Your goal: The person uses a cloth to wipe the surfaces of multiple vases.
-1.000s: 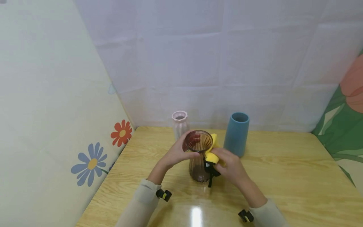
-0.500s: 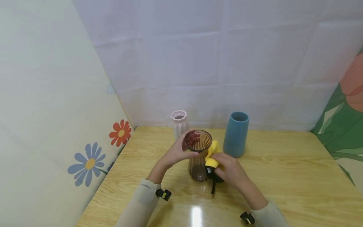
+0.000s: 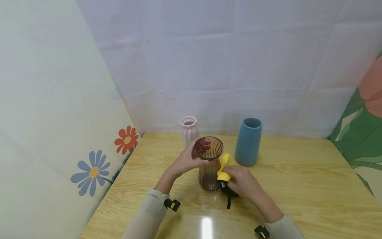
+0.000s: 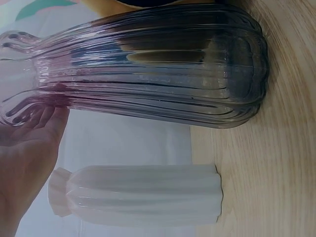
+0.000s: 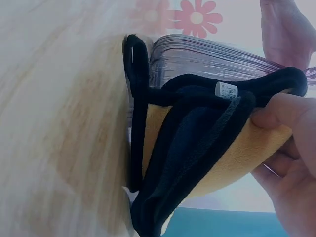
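Observation:
A purple-tinted, ribbed glass vase (image 3: 209, 172) stands upright on the wooden table. My left hand (image 3: 185, 161) grips it around the neck just below the flared rim, and its fingers show through the glass. In my right hand (image 3: 243, 182) is a bunched yellow cleaning cloth (image 3: 224, 169) with black edging, a white label and a hanging loop. The right wrist view shows the cloth (image 5: 222, 153) pinched between thumb and fingers, lying along the vase's right side with its lower edge close to the table. Part of the vase (image 5: 197, 57) is hidden behind it there.
Behind the glass vase, a pale pink fluted vase (image 3: 189, 132) stands at the back left. A tall blue vase (image 3: 248, 142) stands at the back right. The table (image 3: 298, 172) meets a white cloth backdrop (image 3: 191, 66) behind and flower-patterned panels at both sides.
My right hand has slid the cloth down the vase's right side, from near the rim toward the base. My left hand and the vase have stayed in place.

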### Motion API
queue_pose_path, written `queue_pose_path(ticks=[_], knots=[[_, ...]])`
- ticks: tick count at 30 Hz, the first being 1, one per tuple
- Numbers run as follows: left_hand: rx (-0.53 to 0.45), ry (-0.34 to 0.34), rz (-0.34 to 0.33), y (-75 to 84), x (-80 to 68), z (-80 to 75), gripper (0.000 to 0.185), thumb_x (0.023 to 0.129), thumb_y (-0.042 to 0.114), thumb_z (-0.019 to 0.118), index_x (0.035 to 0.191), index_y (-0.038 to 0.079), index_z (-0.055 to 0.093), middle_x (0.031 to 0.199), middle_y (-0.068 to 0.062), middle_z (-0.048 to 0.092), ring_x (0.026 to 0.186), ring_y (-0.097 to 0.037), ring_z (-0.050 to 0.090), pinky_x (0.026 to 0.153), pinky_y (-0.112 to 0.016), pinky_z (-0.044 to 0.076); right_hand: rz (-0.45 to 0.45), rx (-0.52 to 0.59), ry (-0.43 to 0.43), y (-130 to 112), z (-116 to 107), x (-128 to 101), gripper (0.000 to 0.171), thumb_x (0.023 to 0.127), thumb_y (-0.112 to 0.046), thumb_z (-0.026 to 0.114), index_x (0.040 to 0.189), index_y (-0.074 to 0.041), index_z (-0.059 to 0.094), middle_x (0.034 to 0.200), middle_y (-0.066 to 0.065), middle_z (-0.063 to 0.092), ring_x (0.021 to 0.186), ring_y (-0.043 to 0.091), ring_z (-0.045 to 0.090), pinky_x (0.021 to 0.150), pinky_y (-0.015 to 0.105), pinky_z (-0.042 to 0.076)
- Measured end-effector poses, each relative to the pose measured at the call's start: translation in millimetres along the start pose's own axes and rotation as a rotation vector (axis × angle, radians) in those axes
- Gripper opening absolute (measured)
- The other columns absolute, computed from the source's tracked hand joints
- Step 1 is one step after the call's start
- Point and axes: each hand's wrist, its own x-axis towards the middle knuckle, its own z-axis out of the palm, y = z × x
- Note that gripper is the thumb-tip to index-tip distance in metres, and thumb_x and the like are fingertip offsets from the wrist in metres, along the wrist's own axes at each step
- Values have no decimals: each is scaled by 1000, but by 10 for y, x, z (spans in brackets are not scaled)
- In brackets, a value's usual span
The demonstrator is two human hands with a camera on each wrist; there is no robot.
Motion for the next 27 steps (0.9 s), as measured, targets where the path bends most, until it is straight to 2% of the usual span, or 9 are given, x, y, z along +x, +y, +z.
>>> queue_pose_path(ticks=[11,21,25,27], knots=[[15,7,0,-12,-9,-10,91,83,14,83,155,8,28,148,-17,48,134,-34,50,113,-42,44,60,-15,-131,19,48,-78,32,72,4,78,101,-9,74,102,4,75,93,21,71,82,38,61],[10,-12,-4,2,-20,-31,92,83,18,84,156,9,27,148,-17,47,134,-36,50,113,-45,44,54,-62,-230,30,55,-107,31,74,3,77,101,-11,74,101,1,74,96,22,69,84,40,60],[23,-8,-13,-1,-8,-38,95,82,22,85,156,9,27,149,-17,46,134,-36,50,112,-46,44,54,-70,-246,47,48,-111,32,74,4,76,102,-11,74,102,2,73,96,23,69,83,40,60],[25,2,-19,-11,-2,-31,104,81,29,87,159,8,22,151,-17,44,136,-36,48,113,-46,43,55,-68,-239,57,38,-116,33,74,4,76,103,-10,74,102,2,74,97,23,69,83,40,60]])
